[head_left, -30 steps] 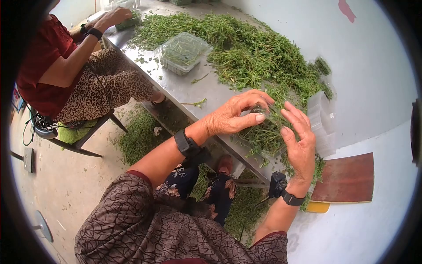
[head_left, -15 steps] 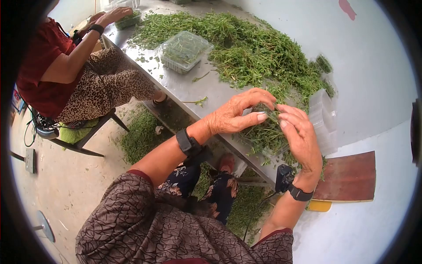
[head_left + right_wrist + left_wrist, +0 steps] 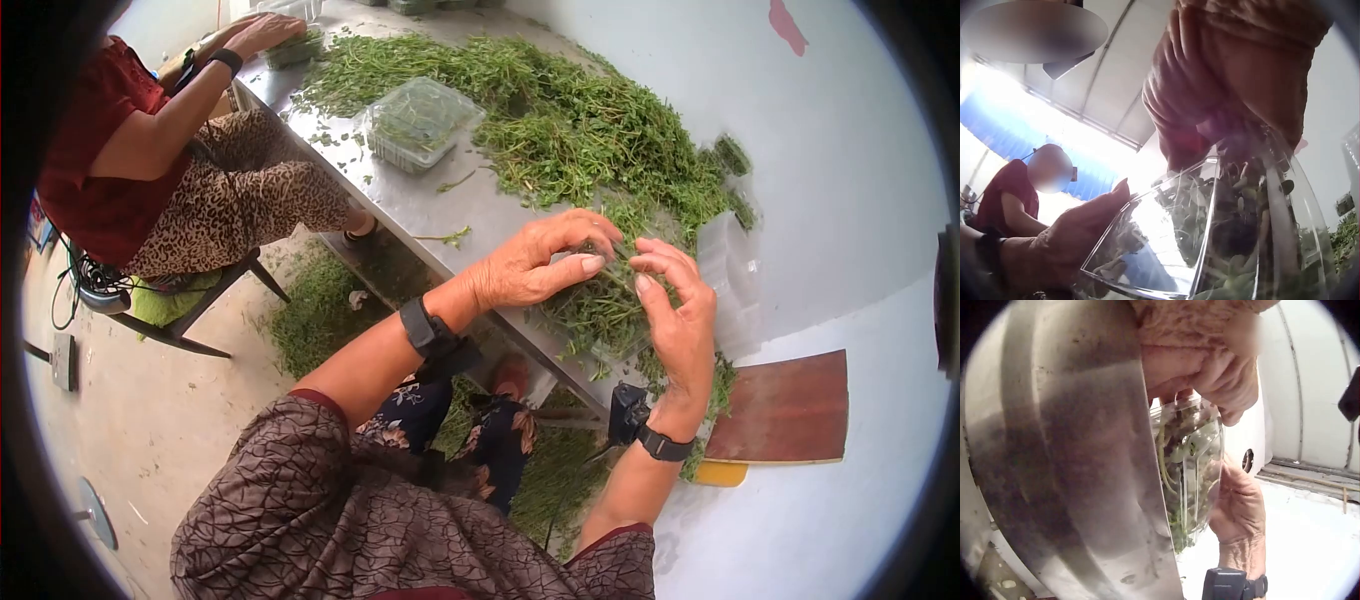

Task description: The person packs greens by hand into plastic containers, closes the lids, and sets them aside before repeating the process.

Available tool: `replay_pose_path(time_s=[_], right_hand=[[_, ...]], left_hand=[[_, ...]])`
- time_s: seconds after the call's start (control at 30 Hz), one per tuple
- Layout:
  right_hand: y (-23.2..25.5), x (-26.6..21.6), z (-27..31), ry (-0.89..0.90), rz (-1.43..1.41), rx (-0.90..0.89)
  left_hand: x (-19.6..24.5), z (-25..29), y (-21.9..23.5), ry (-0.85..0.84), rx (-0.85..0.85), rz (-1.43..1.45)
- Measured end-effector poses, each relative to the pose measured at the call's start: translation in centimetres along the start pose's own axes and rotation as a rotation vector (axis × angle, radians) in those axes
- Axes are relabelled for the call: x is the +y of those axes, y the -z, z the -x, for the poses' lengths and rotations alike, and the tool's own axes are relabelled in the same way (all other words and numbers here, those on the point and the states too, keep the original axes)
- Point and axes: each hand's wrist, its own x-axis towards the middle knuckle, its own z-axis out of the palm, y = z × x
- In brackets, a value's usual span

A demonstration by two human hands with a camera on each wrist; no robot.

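Left fingers (image 3: 575, 228) are curled over the top of a clear plastic container (image 3: 605, 300) packed with green sprigs, thumb stretched along its near side; the container is gripped between thumb and fingers. Right fingers (image 3: 668, 268) are bent and laid against the container's far side, tips close to the left fingertips above it. In the left wrist view the clear plastic container (image 3: 1191, 469) is seen clamped from above by the left hand (image 3: 1210, 362) and backed by the right hand (image 3: 1241, 509), stems pressed against its wall. In the right wrist view the container (image 3: 1222, 237) is shown with its clear lid partly raised, the right hand (image 3: 1229, 81) on top and the left hand (image 3: 1066, 244) at its edge. The container is held at the near edge of a steel table (image 3: 440, 205), just beside a large heap of cut greens (image 3: 590, 120). The left hand (image 3: 530, 262) and right hand (image 3: 680, 320) are both worn with black wrist straps. A second clear tub (image 3: 420, 120) with some greens is set further along the table. A stack of empty clear tubs (image 3: 735, 285) is placed to the right of the hands. A second person in a red top (image 3: 90, 130) is seated on a chair (image 3: 190, 310) at the far end, a hand on another tub (image 3: 292, 45). Green trimmings (image 3: 315, 310) are scattered on the floor under the table.
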Motion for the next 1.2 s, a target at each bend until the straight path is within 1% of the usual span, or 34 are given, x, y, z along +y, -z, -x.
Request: replay_pose_path(time_s=[0.07,0.13,0.27,0.33,0.47,0.53,0.57,0.63,0.67,0.73,0.77,0.8,0.87,0.93,1.03,1.1,1.2], right_hand=[[0.1,-0.3,-0.1,-0.029,-0.018,0.006],[0.2,-0.3,-0.1,-0.032,-0.009,-0.055],[0.4,0.0,-0.2,-0.002,0.021,-0.099],[0.8,-0.4,-0.5,-0.025,0.153,-0.215],[0.8,-0.7,-1.3,-0.048,0.196,-0.267],[0.4,-0.3,-1.2,0.005,0.191,-0.21],[0.3,0.0,-1.0,0.004,0.191,-0.209],[0.3,0.5,-0.4,0.064,0.051,-0.053],[0.4,0.4,-0.1,0.06,0.054,-0.051],[0.6,0.3,1.0,-0.027,-0.25,0.193],[0.9,1.0,1.5,-0.009,-0.228,0.235],[0.8,0.9,2.1,-0.016,-0.226,0.238],[0.5,0.7,3.1,-0.262,-0.398,0.309],[0.1,1.4,3.8,-0.287,-0.407,0.324],[0.0,1.3,4.4,-0.312,-0.419,0.347],[0.0,1.3,4.7,-0.311,-0.422,0.361],[-0.3,1.9,5.2,-0.363,-0.406,0.389]], left_hand=[[0.1,0.0,0.1,0.006,-0.007,0.005],[0.1,0.1,0.2,0.016,-0.027,0.024],[0.6,0.1,0.0,0.015,-0.007,0.028],[0.7,0.1,-0.1,0.03,-0.021,0.065],[-0.3,0.1,0.1,-0.027,-0.037,0.093],[0.0,0.0,0.1,0.05,-0.003,0.056],[0.1,0.0,0.1,0.049,-0.005,0.056],[0.1,-0.1,0.3,0.04,-0.018,0.043],[0.0,-0.1,0.3,0.04,-0.021,0.047],[0.0,-0.1,0.3,0.021,-0.013,0.021],[0.0,0.0,0.3,0.024,-0.019,0.028],[0.1,0.0,0.2,0.054,-0.007,0.06],[0.1,0.0,0.2,0.083,0.003,0.096],[0.0,0.0,0.2,0.058,-0.014,0.045],[0.0,0.0,0.2,0.038,-0.006,0.07],[0.1,0.1,0.2,0.051,-0.013,0.066],[0.7,0.0,0.3,0.053,-0.023,0.036]])
